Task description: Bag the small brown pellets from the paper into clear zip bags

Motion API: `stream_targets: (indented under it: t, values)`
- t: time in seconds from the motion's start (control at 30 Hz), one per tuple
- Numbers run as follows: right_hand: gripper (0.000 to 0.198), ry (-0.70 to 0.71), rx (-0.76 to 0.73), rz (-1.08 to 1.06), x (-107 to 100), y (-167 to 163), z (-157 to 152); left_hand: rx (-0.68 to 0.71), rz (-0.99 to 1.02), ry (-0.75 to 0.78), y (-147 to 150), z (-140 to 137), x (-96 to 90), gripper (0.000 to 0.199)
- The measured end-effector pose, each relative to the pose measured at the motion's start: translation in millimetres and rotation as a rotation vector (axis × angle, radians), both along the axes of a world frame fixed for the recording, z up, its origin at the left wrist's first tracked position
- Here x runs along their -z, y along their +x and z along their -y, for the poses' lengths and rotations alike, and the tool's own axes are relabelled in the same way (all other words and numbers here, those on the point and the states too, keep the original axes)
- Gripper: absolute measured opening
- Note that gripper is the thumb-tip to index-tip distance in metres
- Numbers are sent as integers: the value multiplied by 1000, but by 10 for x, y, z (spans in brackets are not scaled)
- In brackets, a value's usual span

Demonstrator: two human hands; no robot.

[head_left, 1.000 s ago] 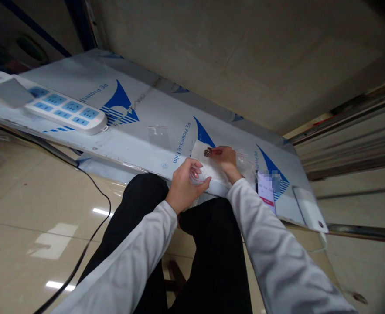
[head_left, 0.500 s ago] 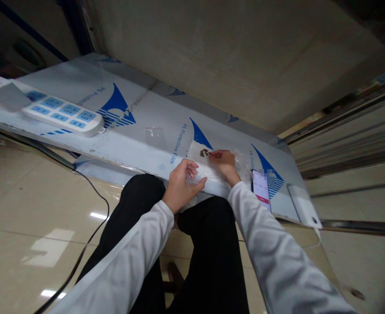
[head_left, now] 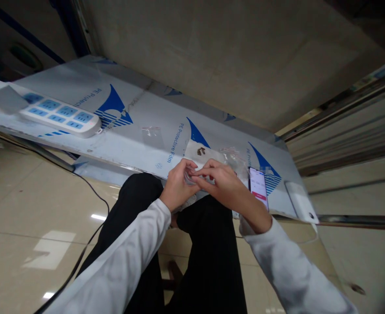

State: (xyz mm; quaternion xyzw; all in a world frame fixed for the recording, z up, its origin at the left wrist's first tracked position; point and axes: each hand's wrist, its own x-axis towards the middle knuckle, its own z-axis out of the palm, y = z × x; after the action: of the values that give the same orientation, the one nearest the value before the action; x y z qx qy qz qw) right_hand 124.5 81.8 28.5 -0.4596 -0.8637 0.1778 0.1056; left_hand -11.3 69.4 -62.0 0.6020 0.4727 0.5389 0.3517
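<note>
My left hand (head_left: 179,182) is curled around a small clear plastic bag (head_left: 189,178), above my knees at the table's front edge. At the bag's mouth are the fingertips of my right hand (head_left: 220,181), pinched together; whatever is between them is too small or hidden to make out. Just beyond the hands lies a white paper sheet or tissue (head_left: 192,150), carrying a few small dark brown pieces (head_left: 201,151). More clear plastic bags (head_left: 233,157) lie to the right of the paper. A single flat clear bag (head_left: 152,136) rests to its left.
A white power strip (head_left: 61,115) lies at the table's left end. Right of my hands are a phone (head_left: 258,185) with a lit screen and a white device (head_left: 300,203) with a cable. The film-covered table (head_left: 130,148) stands against a wall. A black cable (head_left: 92,187) hangs to the floor.
My right hand has moved from the brown pieces on the paper back to the bag in my left hand. Fewer brown pieces seem to show near its former spot. My left hand stays put.
</note>
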Motion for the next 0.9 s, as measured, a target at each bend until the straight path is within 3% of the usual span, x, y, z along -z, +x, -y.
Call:
stream_targets:
  t: [0.13, 0.27, 0.37, 0.43, 0.6, 0.9]
  values:
    - [18, -44, -50, -129, 158, 12, -33, 41, 53, -27, -40, 21, -7, 40]
    - [22, -276, 147, -458, 297, 112, -65, 209, 312, -191, -119, 25, -32, 62]
    - [28, -488, 336, -635, 295, 198, -79, 291, 535, -411, -180, 8, -64, 48]
    - [30, -552, 416, -695, 264, 236, -75, 292, 600, -514, -202, -1, -84, 36]
    - [31, -592, 482, -774, 226, 265, -52, 271, 600, -594, -198, 13, -121, 32]
    - [31, -599, 490, -778, 212, 238, -42, 271, 568, -577, -193, 11, -125, 30]
